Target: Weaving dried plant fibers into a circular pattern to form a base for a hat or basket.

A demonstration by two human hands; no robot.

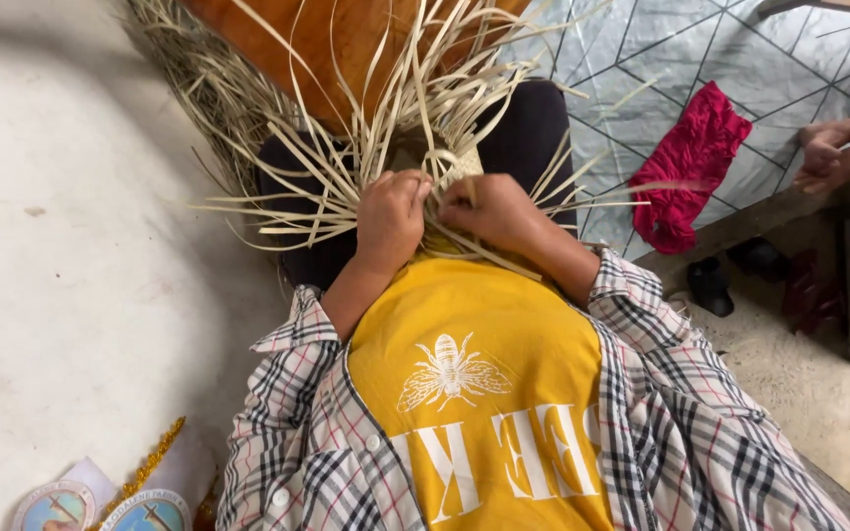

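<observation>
Left hand (389, 218) and right hand (484, 208), both closed, pinch a partly woven straw piece (450, 162) whose loose strips (346, 128) fan away from the person.

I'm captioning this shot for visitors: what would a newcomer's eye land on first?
Probably the fan of pale straw strips spraying out at top centre, where the left hand and right hand pinch them together over the lap. Next, the yellow shirt filling the lower middle, and a crumpled red cloth at the right.

Hands (445, 216) on lap; cloth (686, 167) lies right.
</observation>
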